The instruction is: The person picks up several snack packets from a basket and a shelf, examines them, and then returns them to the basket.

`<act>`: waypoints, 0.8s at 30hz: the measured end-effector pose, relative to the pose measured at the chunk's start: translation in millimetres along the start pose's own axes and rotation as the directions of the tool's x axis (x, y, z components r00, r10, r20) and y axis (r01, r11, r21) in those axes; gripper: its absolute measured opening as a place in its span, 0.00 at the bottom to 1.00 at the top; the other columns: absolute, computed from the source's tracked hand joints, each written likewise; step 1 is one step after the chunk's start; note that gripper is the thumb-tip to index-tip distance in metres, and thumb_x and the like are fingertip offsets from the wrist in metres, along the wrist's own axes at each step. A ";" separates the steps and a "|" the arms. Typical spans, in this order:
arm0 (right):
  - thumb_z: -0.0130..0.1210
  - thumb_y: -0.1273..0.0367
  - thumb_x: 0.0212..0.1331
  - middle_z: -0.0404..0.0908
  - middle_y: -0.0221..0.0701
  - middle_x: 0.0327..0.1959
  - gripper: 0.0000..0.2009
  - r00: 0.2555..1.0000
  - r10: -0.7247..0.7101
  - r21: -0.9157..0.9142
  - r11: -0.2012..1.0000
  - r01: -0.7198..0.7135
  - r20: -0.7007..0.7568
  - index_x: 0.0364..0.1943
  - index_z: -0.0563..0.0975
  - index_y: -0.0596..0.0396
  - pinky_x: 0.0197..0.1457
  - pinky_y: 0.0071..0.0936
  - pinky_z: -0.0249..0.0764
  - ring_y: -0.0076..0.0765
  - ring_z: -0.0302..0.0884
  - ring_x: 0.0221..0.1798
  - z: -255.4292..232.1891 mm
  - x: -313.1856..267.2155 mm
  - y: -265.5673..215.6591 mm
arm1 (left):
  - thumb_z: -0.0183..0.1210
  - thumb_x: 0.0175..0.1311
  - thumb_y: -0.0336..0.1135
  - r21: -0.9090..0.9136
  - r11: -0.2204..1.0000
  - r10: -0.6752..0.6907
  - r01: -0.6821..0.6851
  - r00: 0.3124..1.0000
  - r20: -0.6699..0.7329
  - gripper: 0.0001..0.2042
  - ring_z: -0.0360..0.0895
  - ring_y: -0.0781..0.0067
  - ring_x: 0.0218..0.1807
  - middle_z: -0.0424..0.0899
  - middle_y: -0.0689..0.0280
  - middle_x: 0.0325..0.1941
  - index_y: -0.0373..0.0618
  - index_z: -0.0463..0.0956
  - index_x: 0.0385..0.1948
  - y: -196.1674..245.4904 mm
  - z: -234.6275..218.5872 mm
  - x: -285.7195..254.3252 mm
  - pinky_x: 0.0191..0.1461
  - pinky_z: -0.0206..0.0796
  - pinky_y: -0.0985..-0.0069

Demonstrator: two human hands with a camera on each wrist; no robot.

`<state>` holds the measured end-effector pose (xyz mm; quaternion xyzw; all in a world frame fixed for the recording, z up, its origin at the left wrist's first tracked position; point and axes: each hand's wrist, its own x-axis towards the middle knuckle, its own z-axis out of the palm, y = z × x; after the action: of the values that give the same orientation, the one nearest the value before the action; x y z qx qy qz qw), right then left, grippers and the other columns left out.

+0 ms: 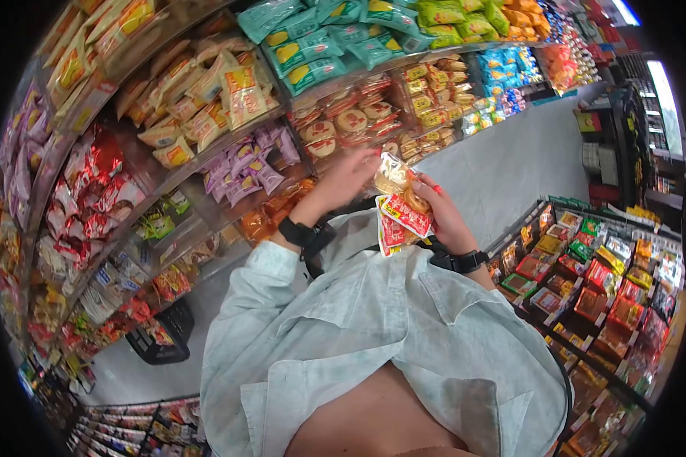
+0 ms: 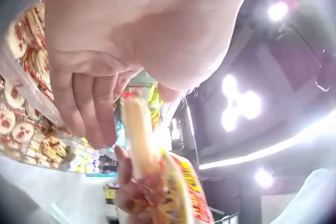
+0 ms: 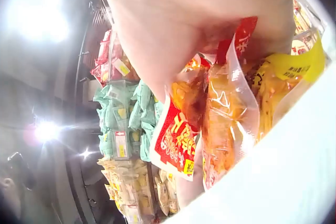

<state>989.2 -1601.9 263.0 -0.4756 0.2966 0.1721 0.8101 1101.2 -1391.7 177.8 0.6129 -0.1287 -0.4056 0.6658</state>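
My right hand (image 1: 447, 217) grips several snack packets in front of the shirt. One is a clear packet (image 1: 392, 177) with a round, pale biscuit-like piece inside. Below it hang red packets (image 1: 405, 216) with white lettering and yellow edges. The right wrist view shows a red-and-white wrapper (image 3: 177, 142) and a clear packet (image 3: 223, 113) with orange-brown food bunched under the palm. My left hand (image 1: 347, 181), blurred in the head view, reaches to the upper edge of the clear packet. Its fingers (image 2: 94, 108) hang loosely bent beside a pale wrapped piece (image 2: 137, 134).
Shelves on the left carry teal bags (image 1: 305, 53), cream-coloured bags (image 1: 244, 91), purple packets (image 1: 244, 167) and round red-and-white packs (image 1: 351, 122). A black basket (image 1: 160, 335) stands on the floor at lower left. A display rack (image 1: 587, 266) of boxed snacks is at right, beyond the grey floor (image 1: 503, 164).
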 end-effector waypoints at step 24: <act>0.57 0.64 0.71 0.80 0.28 0.56 0.16 0.944 0.161 0.005 0.985 -0.170 0.287 0.57 0.75 0.57 0.61 0.23 0.74 0.22 0.78 0.57 -113.2 121.3 -118.6 | 0.59 0.65 0.38 0.837 0.345 0.265 0.426 0.811 -0.522 0.25 0.63 0.41 0.73 0.68 0.45 0.72 0.43 0.72 0.64 -37.5 41.1 127.3 0.74 0.61 0.56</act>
<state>1112.7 -1759.0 222.1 -0.4070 0.2180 0.3019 0.8340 1140.5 -1506.7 110.7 0.9761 -0.0953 -0.0853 0.1757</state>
